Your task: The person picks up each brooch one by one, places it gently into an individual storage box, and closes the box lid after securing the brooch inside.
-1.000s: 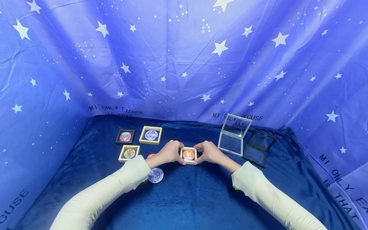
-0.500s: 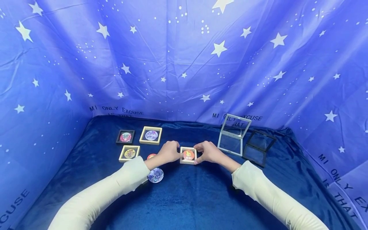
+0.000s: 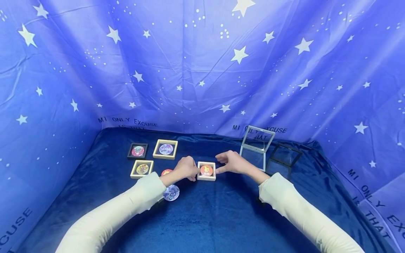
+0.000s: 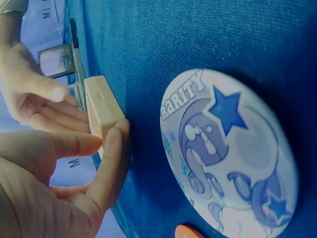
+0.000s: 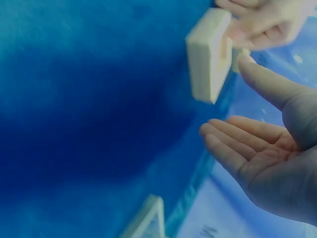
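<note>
A small cream display frame (image 3: 206, 171) with an orange thumbs-up button badge in it lies on the blue cloth. At its left edge, my left hand (image 3: 186, 168) pinches the side between thumb and forefinger, as the left wrist view shows on the frame's pale rim (image 4: 106, 99). My right hand (image 3: 232, 162) is just right of the frame, fingers extended and thumb apart; the right wrist view shows a gap between this hand (image 5: 267, 153) and the frame (image 5: 205, 59). Near my left wrist lie a purple-and-white "Rarity" badge (image 4: 228, 153) and a partly hidden red badge (image 3: 166, 172).
Left of the hands lie a black frame (image 3: 137, 151), a larger cream frame (image 3: 165, 149) and a smaller cream frame (image 3: 142, 169), each holding a badge. On the right, a pale grey frame (image 3: 253, 157) and a black frame (image 3: 286, 154) stand unfolded. A starry curtain (image 3: 190, 70) surrounds the cloth.
My right hand has let go of the frame and moved slightly up and away, its fingers spreading. My left fingers have shifted outward along the frame's left edge. The frame has barely moved.
</note>
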Available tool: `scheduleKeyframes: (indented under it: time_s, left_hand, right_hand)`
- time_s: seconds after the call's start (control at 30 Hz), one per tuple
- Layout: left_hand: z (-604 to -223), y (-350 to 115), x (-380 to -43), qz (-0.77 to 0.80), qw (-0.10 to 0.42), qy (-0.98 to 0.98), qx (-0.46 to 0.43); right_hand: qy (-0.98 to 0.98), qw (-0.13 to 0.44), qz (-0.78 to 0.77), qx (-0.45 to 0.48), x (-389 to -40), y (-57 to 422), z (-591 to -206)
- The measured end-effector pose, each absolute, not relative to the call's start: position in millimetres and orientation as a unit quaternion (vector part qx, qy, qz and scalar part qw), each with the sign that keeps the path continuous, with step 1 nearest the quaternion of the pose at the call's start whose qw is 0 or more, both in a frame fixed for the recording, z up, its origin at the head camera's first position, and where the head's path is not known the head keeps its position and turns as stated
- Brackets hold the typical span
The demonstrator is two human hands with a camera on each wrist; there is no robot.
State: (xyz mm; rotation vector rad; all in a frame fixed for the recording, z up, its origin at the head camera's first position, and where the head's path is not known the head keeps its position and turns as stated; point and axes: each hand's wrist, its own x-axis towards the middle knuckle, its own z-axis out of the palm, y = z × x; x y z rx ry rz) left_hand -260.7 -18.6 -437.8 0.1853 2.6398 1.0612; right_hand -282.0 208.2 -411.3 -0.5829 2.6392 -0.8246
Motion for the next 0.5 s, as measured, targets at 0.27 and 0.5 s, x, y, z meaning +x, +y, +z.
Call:
scheduleKeyframes:
  time_s: [0.27, 0.5]
  left_hand:
    - [-440.6, -14.7, -261.7, 0.372, 0.131, 0.917, 0.060]
    - [-437.4, -16.9, -265.0, 0.355, 0.110, 0.926, 0.060]
  right_hand:
    - [0.921, 0.152, -0.302, -0.192, -292.9, 241.3, -370.4]
    - [0.930, 0.108, -0.302, -0.180, -297.4, 285.1, -339.2]
